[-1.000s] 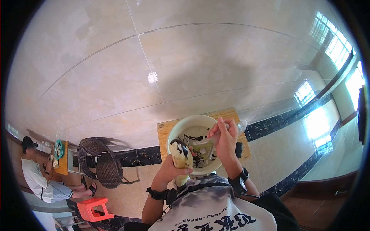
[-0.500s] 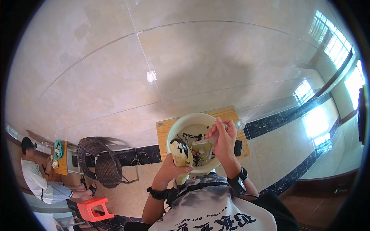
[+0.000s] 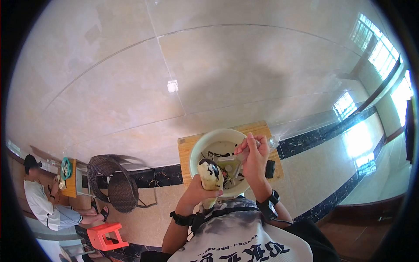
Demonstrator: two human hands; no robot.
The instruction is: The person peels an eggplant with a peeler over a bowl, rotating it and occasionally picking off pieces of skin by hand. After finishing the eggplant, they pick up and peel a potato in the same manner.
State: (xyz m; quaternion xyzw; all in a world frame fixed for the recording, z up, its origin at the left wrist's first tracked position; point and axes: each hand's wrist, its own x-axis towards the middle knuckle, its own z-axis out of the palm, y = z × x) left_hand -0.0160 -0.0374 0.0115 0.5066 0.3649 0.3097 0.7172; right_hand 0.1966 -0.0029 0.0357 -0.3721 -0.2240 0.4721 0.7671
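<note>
My left hand [image 3: 199,192] is wrapped round the lower part of a partly peeled eggplant [image 3: 211,175], held tilted up over the near left side of a pale basin [image 3: 197,153]. Dark skin remains in patches at its top end, and pale flesh shows below. Over the basin's right side, my right hand [image 3: 256,159] has its fingers pinched together; I cannot tell what is in them. Dark strips of peel [image 3: 218,154] and a pale green flat piece [image 3: 231,165] lie inside the basin. Wristbands with small devices circle both wrists.
The basin stands on a wooden table [image 3: 187,146] against the tiled wall. A clear bottle [image 3: 274,140] and a black phone-like object [image 3: 270,169] are at its right. Leftward are a wicker chair [image 3: 123,192], a red stool [image 3: 107,236] and a seated person [image 3: 43,201] beside a teal basin [image 3: 66,169].
My left hand has shifted slightly right with the eggplant, which now stands more upright and shows a different side of its dark top. My right hand stays nearly in place, fingers closed.
</note>
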